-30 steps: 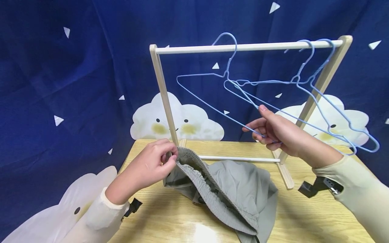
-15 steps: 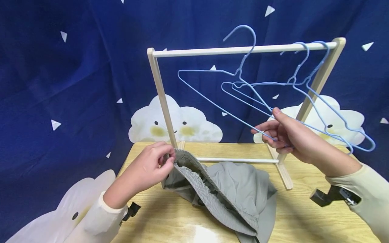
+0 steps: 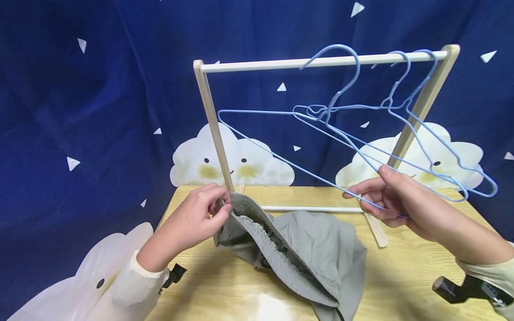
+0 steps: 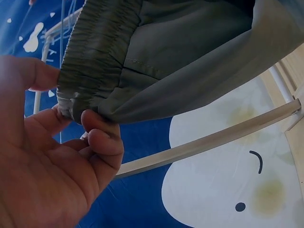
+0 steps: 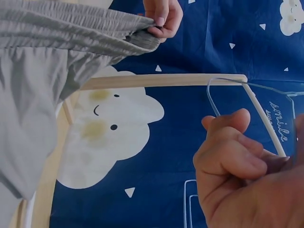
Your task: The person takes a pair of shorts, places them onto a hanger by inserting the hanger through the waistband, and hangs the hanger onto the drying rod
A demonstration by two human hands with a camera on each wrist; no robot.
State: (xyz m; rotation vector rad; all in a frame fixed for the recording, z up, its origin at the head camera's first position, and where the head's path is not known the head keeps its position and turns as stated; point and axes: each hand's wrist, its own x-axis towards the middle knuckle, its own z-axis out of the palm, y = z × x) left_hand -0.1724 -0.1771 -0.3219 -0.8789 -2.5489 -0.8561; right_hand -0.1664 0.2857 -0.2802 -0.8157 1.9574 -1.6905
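Grey pants (image 3: pixel 321 240) with a gathered elastic waistband lie bunched on the table, the waist opening slanting toward the front right. My left hand (image 3: pixel 196 220) pinches the waistband's left end, lifting it; the left wrist view shows thumb and fingers on the elastic band (image 4: pixel 90 61). My right hand (image 3: pixel 401 200) holds a blue wire hanger (image 3: pixel 338 94) by its right corner, thumb on the shoulder wire, fingers under the bottom wire. The hanger's hook overlaps the rack's top rail from the front, and its left end reaches out above the pants.
A small wooden rack (image 3: pixel 261 65) stands behind the pants. Two more blue hangers (image 3: pixel 408 73) hang at its right end, overlapping the held one in the head view. The wooden tabletop (image 3: pixel 201 285) ends at a dark blue curtain (image 3: pixel 100 111) with white clouds.
The held hanger's hook has come off the rail to its front. My right hand has moved right and down, closer to me, with the hanger. The left hand stays put on the waistband.
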